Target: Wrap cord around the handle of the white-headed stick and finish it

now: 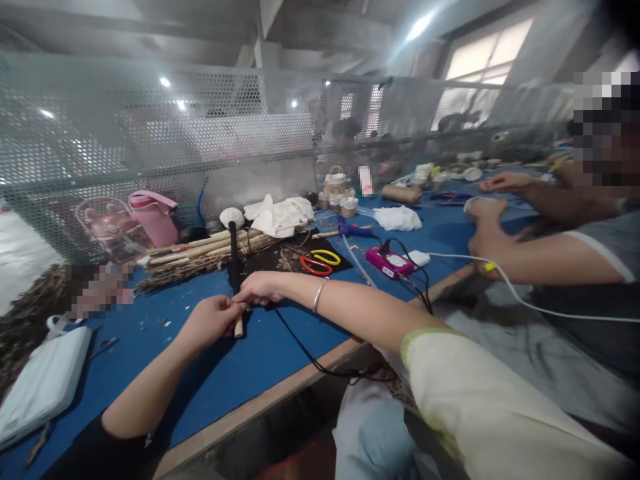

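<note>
My left hand (213,321) and my right hand (260,288) meet over the blue table (240,373), at the lower part of a stick (234,257) wrapped in black, whose bare wooden end shows below my fingers. The fingers of both hands are closed around the stick, fingertips touching. A thin black cord (300,340) runs from beside my right hand to the table's front edge. Just beyond lie scissors (320,261) with red and yellow handles on a dark cloth, beside a bundle of dried stalks (185,270).
A white power bank (45,383) lies at the left. Behind are a pink bag (155,217), white cloth (280,215), blue glue gun (356,231) and small cups (349,205). A magenta power strip (390,263) with cables is at the right, near another person's hands (487,213).
</note>
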`<act>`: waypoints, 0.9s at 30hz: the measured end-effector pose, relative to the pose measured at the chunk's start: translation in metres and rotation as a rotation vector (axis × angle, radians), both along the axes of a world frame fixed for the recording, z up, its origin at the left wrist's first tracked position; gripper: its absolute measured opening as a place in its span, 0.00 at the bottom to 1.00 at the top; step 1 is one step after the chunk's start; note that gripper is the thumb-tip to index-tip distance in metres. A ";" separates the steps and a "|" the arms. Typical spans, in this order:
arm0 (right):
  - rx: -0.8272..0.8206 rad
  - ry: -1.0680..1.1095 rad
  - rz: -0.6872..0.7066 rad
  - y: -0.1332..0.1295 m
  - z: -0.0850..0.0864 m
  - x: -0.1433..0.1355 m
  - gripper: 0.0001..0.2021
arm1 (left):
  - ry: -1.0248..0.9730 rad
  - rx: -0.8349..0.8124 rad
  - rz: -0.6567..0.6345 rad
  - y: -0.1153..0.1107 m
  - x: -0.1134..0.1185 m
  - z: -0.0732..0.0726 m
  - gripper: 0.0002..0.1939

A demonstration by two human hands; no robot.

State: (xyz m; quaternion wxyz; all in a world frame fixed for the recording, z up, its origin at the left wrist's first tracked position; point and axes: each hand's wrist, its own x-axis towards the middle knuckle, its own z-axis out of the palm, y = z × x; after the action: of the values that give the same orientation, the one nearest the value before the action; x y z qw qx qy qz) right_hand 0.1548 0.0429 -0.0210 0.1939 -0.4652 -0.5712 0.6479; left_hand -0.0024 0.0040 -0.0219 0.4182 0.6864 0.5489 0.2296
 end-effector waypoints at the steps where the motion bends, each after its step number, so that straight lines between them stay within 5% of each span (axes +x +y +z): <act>1: 0.005 0.041 0.012 -0.001 -0.001 0.003 0.17 | -0.063 -0.015 -0.006 -0.002 0.002 0.001 0.21; 15: -0.053 0.513 0.036 -0.016 0.001 0.019 0.14 | -0.729 -0.314 -0.031 -0.015 0.009 0.013 0.19; 23: -0.090 0.273 0.029 -0.016 -0.004 0.022 0.18 | -0.391 -0.415 -0.121 -0.015 0.003 0.011 0.21; 27: -0.035 0.280 0.033 -0.027 -0.005 0.028 0.17 | -0.400 -0.359 -0.170 -0.021 0.006 0.010 0.21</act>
State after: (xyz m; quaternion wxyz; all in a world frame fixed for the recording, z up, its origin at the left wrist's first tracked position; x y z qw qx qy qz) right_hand 0.1832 0.0157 -0.0255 0.2531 -0.3640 -0.5349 0.7193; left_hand 0.0036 -0.0167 -0.0123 0.6509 0.5857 0.4279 0.2238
